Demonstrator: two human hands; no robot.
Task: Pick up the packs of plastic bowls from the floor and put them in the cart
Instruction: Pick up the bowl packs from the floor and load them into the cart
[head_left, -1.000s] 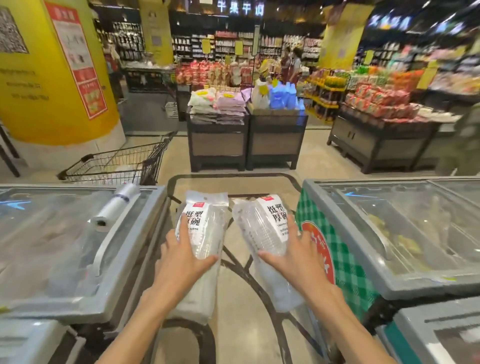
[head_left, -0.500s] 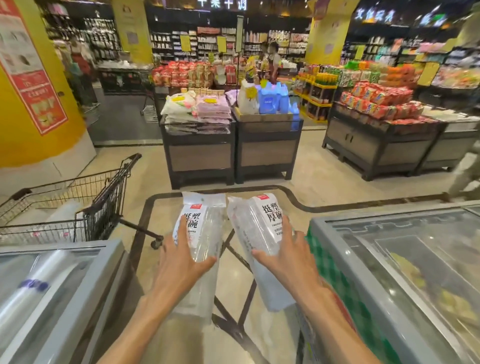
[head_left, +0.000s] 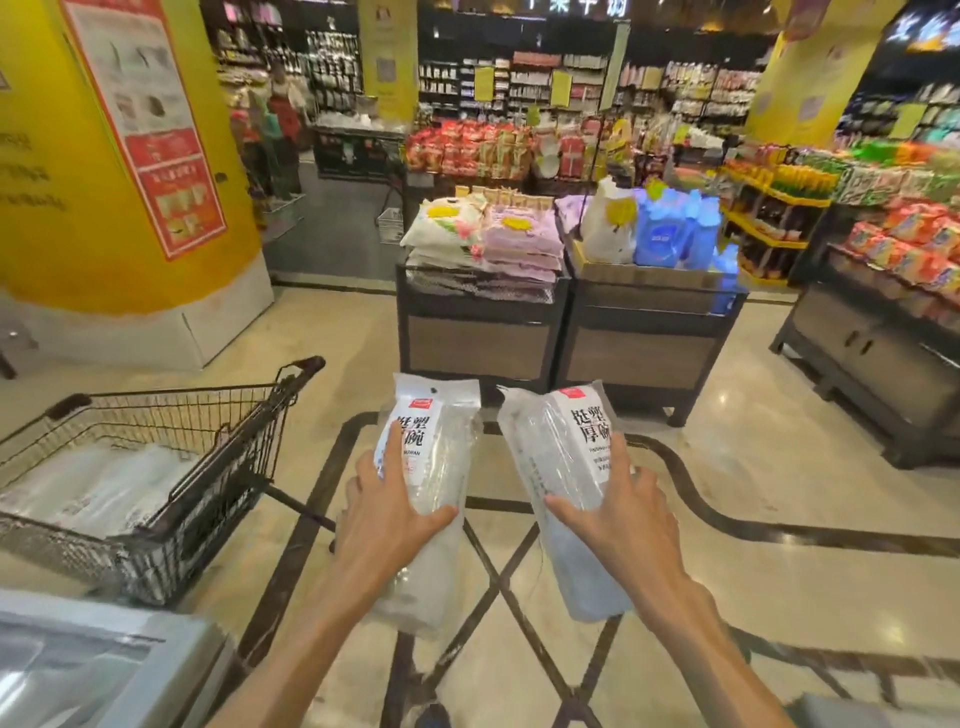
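Head view looks down over both bare forearms, each cut off at the lower edge of the frame. The left hand (head_left: 387, 525) holds a long clear plastic pack of stacked bowls with a white printed label (head_left: 434, 467), its fingers (head_left: 396, 447) spread along the label side and the thumb wrapped across the front; the hand and wrist cover part of the pack's lower half. The right hand (head_left: 621, 512) holds a second clear pack of bowls with a white label (head_left: 563, 457) in the same manner, fingers spread over the label and thumb across the front. Both packs are raised above the cream tiled floor with dark inlaid lines (head_left: 727, 545), tilted with their tops away from the person, side by side with a gap between them.

A black wire shopping cart (head_left: 223, 457) stands to the left, cut off by the frame edge; pale wrapped packs lie inside it, too blurred behind the mesh to identify. A grey chest freezer corner (head_left: 104, 665) fills the lower left. Two dark display stands stacked with bagged goods (head_left: 566, 332) stand straight ahead, beyond the packs. A yellow pillar with a red poster (head_left: 78, 182) rises behind the cart. Shelving farther back is blurred.
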